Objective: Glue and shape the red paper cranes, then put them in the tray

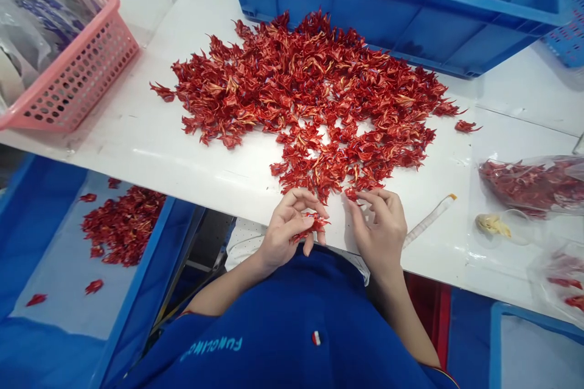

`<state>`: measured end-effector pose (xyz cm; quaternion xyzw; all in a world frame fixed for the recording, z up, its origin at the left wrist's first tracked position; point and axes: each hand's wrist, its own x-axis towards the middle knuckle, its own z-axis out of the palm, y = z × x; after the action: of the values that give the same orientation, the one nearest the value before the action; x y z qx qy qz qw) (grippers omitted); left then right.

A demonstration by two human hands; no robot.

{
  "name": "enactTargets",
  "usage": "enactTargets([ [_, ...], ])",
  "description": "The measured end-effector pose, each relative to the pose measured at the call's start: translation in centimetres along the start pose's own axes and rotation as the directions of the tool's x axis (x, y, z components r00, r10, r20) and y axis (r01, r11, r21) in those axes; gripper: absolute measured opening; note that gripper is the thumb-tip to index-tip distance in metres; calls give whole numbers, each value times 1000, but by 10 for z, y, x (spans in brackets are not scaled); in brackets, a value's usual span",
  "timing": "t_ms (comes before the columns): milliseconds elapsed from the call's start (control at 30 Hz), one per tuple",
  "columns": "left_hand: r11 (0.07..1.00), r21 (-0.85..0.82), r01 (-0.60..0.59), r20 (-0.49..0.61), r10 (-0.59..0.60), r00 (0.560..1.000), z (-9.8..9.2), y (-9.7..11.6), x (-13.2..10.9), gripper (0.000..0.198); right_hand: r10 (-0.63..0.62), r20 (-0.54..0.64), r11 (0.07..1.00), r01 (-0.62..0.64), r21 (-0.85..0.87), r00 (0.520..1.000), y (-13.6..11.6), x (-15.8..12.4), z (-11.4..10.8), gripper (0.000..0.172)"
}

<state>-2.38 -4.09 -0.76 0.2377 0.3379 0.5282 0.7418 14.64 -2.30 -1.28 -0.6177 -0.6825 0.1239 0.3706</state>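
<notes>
The left hand (285,234) pinches a folded red paper piece (311,226) between narrow fingers, while the right hand (378,228) nips another piece (351,194) at the near edge of the red heap (310,97) on the white table (137,149). Right of the heap lies a plastic bag (531,185); left, a pink basket (77,67); beyond, a blue crate (410,24).

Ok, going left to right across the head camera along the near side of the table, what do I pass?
Blue tray of loose red folded pieces → left hand holding a red folded piece → right hand → clear slender strip → clear plastic bag of red pieces
</notes>
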Motion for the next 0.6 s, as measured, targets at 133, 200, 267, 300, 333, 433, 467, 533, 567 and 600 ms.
enactTargets([
  [133, 985, 171, 29, -42, -22, 999, 3, -2, 0, 35, 186, 172, 927, -230, 296, 967, -7, 0, -16, 14],
  [200, 953, 303, 2, -61, 17, 998, 5, 0, 1, 33, 253, 295, 833, -362, 418, 921, -10, 0, -23, 18],
  [267, 896, 439, -64, -44, 92, 995, 7, 3, 1, 30, 271, 398, 731, -457, 507, 876, -13, 2, -28, 21],
  [300, 859, 502, -103, -17, 129, 991, 8, 4, 1, 27, 272, 435, 687, -490, 536, 858, -14, 3, -29, 21],
  [333, 819, 556, -142, 20, 157, 987, 9, 6, 2, 24, 270, 465, 654, -515, 554, 843, -15, 4, -30, 21],
  [433, 755, 626, -195, 121, 152, 981, 12, 9, 3, 20, 254, 521, 601, -555, 576, 815, -17, 6, -31, 18],
  [467, 767, 616, -181, 131, 127, 983, 12, 9, 4, 22, 250, 529, 589, -561, 582, 811, -17, 6, -30, 18],
  [533, 821, 560, -112, 110, 61, 992, 14, 8, 4, 28, 255, 530, 572, -568, 591, 809, -15, 5, -29, 22],
  [567, 851, 522, -65, 87, 23, 996, 15, 7, 4, 32, 262, 524, 567, -569, 596, 810, -14, 4, -29, 24],
  [600, 877, 479, -13, 59, -17, 998, 16, 6, 3, 35, 271, 518, 562, -570, 599, 811, -12, 2, -28, 26],
])
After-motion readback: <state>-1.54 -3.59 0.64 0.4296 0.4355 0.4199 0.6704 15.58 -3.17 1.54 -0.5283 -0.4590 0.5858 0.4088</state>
